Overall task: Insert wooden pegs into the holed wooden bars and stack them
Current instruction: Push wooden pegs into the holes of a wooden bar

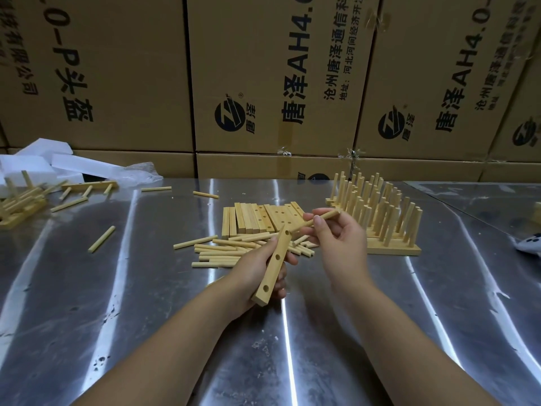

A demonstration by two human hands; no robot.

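My left hand (252,266): fingers wrapped round bar (272,271), tilted up. My right hand (339,240): pinching peg (330,215), tip beside bar's far end.

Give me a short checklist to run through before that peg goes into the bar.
1. Bar held: ok, the left hand grips the holed bar.
2. Peg ready: ok, the right hand pinches a peg.
3. Holes free: ok, the holes that show look empty.
4. Peg tip lined up with a hole: cannot tell; it is close to the bar's far end.
5. More pegs near: ok, loose pegs lie just beyond the hands.
6. Stacking place: ok, finished pegged bars stand to the right.
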